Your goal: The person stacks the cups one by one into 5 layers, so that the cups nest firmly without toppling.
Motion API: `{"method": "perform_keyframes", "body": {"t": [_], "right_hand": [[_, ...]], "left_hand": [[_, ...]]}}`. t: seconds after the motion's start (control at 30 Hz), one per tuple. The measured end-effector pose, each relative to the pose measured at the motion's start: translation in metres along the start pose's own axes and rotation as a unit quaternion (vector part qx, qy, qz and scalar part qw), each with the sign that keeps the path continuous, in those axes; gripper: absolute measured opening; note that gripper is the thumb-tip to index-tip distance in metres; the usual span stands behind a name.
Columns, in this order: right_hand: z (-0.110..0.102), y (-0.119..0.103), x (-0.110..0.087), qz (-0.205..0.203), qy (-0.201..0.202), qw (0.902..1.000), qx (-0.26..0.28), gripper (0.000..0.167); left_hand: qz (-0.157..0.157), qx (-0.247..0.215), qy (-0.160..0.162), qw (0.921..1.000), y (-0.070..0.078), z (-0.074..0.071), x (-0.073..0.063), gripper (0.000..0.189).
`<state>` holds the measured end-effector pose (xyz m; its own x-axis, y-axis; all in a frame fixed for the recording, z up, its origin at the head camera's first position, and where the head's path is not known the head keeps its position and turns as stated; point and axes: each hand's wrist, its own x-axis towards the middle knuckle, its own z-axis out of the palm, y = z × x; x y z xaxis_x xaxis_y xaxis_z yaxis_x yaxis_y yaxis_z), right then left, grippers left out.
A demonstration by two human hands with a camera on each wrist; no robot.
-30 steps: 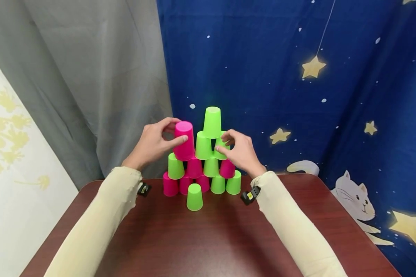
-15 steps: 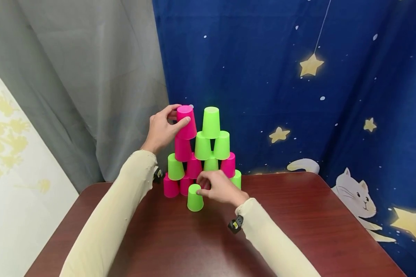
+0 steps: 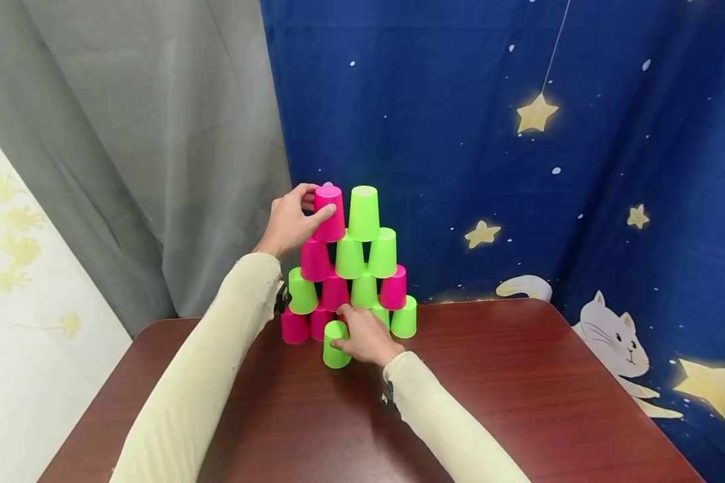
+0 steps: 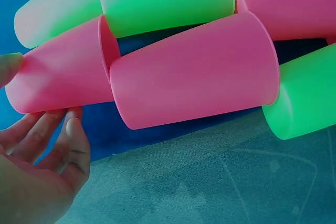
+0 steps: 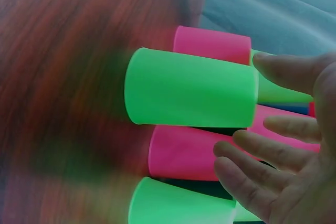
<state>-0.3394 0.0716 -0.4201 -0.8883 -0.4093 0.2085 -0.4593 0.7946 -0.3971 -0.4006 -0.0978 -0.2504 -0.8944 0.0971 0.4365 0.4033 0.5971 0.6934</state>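
Observation:
My left hand (image 3: 290, 220) grips an upside-down pink cup (image 3: 329, 216), thumb on the near side and fingers on the far side. In the left wrist view its rim meets the base of another pink cup (image 4: 194, 72), with a green cup beside that. A green cup (image 3: 364, 215) stands level with the held one on the stacked wall of pink and green cups. My right hand (image 3: 365, 334) is at a lone green cup (image 5: 191, 87) in front of the stack. Its thumb (image 5: 289, 71) and spread fingers (image 5: 257, 166) are either side of the cup's base end, not closed round it.
The stack's bottom row, with a pink cup (image 3: 294, 327) at its left end and a green cup (image 3: 404, 318) at its right, stands on the dark red table (image 3: 495, 382). Behind hang a grey curtain (image 3: 217, 147) and a blue star-patterned curtain (image 3: 411, 134).
My left hand has raised the pink cup and shifted it right, leaving a pink cup below it on the stack. My right hand has come down from the stack to the lone green cup.

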Motion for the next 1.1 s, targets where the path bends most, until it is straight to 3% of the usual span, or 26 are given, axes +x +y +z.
{"method": "perform_keyframes", "body": {"t": [0.37, 0.5, 0.7, 0.83, 0.97, 1.1], "right_hand": [[0.017, 0.001, 0.004, 0.007, 0.000, 0.9997, -0.022, 0.050], [0.023, 0.004, 0.004, 0.012, 0.011, 0.9998, 0.007, 0.050], [0.031, 0.009, 0.001, 0.022, 0.034, 0.9941, 0.101, 0.049], [0.034, 0.013, 0.001, 0.019, 0.043, 0.9900, 0.133, 0.048], [0.028, 0.013, 0.002, 0.007, 0.044, 0.9904, 0.131, 0.046], [0.014, 0.013, 0.002, -0.007, 0.035, 0.9925, 0.116, 0.045]], "left_hand": [[-0.017, 0.004, -0.002, 0.9999, -0.004, 0.000, 0.002, 0.060], [-0.024, 0.006, -0.006, 0.9997, -0.004, -0.001, 0.001, 0.064], [-0.022, 0.005, 0.001, 0.9998, -0.005, -0.004, -0.008, 0.066], [0.001, 0.013, 0.032, 0.9994, -0.015, -0.009, -0.023, 0.061], [0.019, 0.017, 0.065, 0.9976, -0.036, -0.012, -0.049, 0.052], [0.002, 0.017, 0.051, 0.9986, -0.069, -0.003, -0.086, 0.042]]}}
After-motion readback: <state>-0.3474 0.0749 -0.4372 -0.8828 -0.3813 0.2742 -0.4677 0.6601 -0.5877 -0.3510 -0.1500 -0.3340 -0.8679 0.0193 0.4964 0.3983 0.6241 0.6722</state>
